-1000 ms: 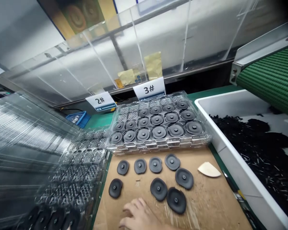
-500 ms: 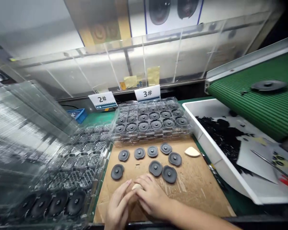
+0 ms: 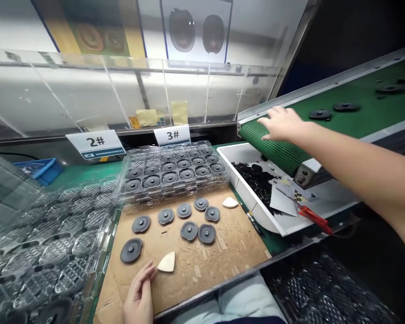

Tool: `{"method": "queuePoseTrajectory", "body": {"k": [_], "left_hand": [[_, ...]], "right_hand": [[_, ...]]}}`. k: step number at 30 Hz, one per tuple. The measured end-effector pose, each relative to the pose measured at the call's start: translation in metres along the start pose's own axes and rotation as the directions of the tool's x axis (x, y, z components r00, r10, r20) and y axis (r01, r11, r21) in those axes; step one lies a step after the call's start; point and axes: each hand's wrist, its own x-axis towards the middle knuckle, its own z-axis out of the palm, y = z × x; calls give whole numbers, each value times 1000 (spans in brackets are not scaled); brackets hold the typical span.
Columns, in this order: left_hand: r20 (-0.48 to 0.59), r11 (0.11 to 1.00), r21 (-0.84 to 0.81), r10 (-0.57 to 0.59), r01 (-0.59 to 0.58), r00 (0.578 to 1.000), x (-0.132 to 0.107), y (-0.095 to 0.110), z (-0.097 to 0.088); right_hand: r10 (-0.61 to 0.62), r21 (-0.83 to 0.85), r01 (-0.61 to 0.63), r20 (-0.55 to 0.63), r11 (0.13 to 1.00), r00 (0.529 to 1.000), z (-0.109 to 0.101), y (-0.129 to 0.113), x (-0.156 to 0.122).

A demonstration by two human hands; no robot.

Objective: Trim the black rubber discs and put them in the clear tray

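left hand at near left of board, fingers bunched, tips just beside wedge, can't tell if pinching. right hand right of board, fingers spread over belt. eight discs on board, tray behind it, bin right.
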Motion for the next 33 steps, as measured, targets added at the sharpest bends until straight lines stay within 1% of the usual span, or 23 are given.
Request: {"method": "queuePoseTrajectory", "body": {"k": [2,5,8,10,12,13,15,16,17,18,19,20,21,22,23,24,25,26,28,29,30,31,33], "left_hand": [[14,996,-53,-73,73,997,-4,0,-3],[24,973,-130,-188,190,982,-16,-9,-11],[34,930,-199,-308,309,951,-34,-18,-20],[64,890,-244,-382,385,922,-45,-19,-23],[99,854,-275,-431,441,897,-57,-16,-22],[111,846,-281,-440,453,891,-62,-13,-20],[96,876,-279,-383,394,919,-72,-3,-14],[78,912,-262,-307,316,949,-76,3,-10],[64,953,-229,-189,199,980,-78,9,-6],[68,984,-173,-36,47,997,-80,16,-3],[100,986,-96,146,-137,984,-80,23,0],[172,941,-19,336,-338,926,-78,29,2],[271,846,43,502,-531,822,-75,34,3],[374,718,75,623,-692,687,-71,38,4],[466,589,78,692,-804,552,-66,41,4],[540,492,63,715,-868,444,-61,43,4],[593,439,47,711,-897,379,-56,43,4],[627,425,37,695,-904,353,-53,42,5],[657,457,6,669,-890,348,-50,39,7],[651,499,-19,664,-866,368,-51,38,8],[629,562,-42,657,-826,415,-53,36,9],[595,642,-63,638,-764,488,-56,35,10],[523,812,-91,531,-576,667,-62,34,9]], "right_hand": [[140,32,-140,13,990,990,14,25,8],[244,127,-249,58,960,968,32,48,10],[293,234,-290,21,928,956,29,46,14],[284,317,-251,-61,915,957,16,29,12],[188,397,-127,-121,909,975,1,-4,-1],[101,451,-31,-131,892,986,-5,-25,-13],[-129,562,161,-96,811,987,-7,-75,-50],[-272,704,255,-91,663,958,-3,-101,-73],[-434,837,251,-18,486,901,4,-127,-96],[-552,931,114,104,346,827,14,-151,-120],[-646,970,-63,204,235,735,25,-172,-142],[-730,962,-233,262,143,632,38,-191,-162],[-780,918,-394,278,44,561,50,-207,-179],[-815,852,-520,266,-51,514,61,-220,-193],[-832,787,-602,242,-133,499,70,-229,-206],[-831,726,-657,225,-206,509,77,-237,-216],[-818,678,-687,221,-263,531,82,-242,-224],[-797,648,-700,232,-301,558,85,-247,-231],[-749,626,-708,286,-326,598,86,-252,-242],[-727,636,-705,316,-314,609,85,-255,-245],[-708,662,-691,337,-291,621,84,-257,-248],[-698,701,-666,344,-254,628,84,-259,-248],[-706,788,-597,337,-150,623,84,-264,-245]]}}
